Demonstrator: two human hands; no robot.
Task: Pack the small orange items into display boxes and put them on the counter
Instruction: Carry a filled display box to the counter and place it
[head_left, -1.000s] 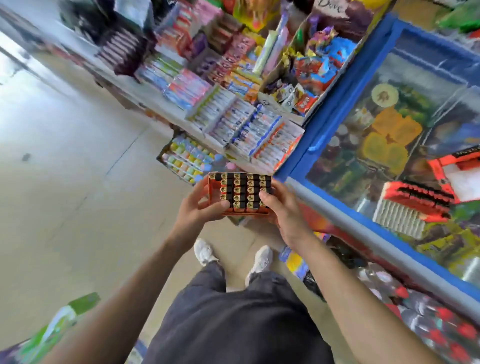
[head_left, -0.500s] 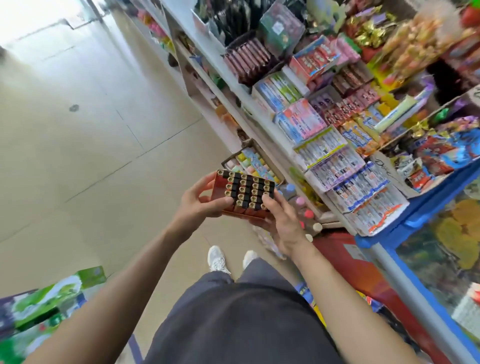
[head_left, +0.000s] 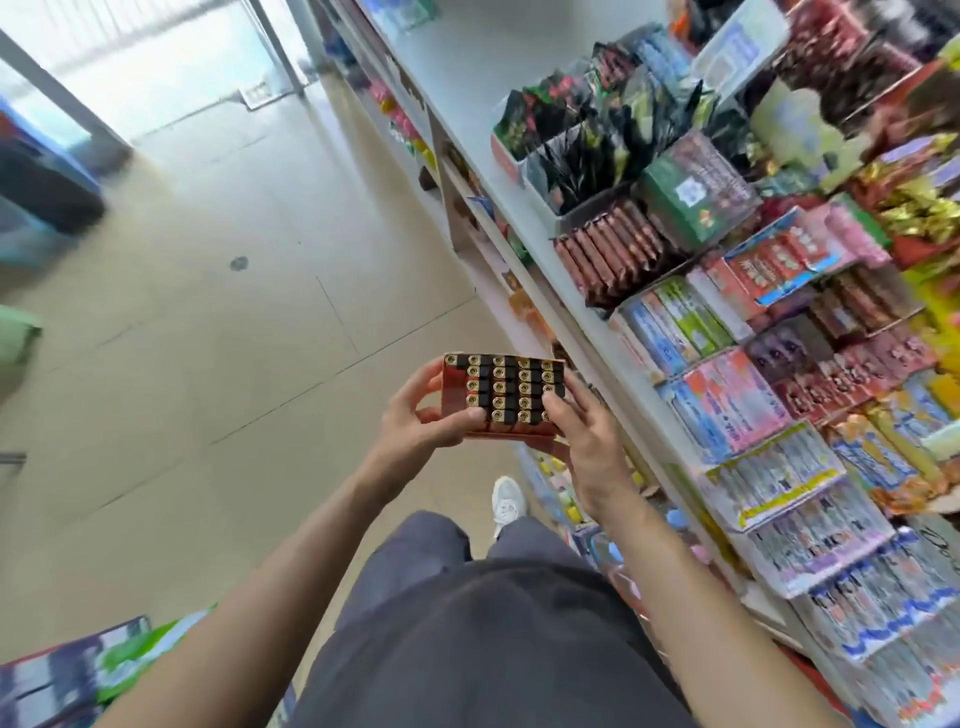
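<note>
I have the display box (head_left: 501, 397) in both hands, carried level over the floor (head_left: 208, 322), just beside the crowded tabletop (head_left: 457, 62) but not yet on it. My left hand (head_left: 415, 415) wraps the box's left end, fingers curled round the side and thumb pressed on its near edge. My right hand (head_left: 582, 434) grips the right end, thumb lying across the small items (head_left: 522, 387). I judge the open face is kept upward so the packed rows cannot slide out, and the thumbs are there to pin them. The left column looks mostly unfilled, showing the orange lining. The bare grey stretch of tabletop further along seems the likeliest place to set it.
</note>
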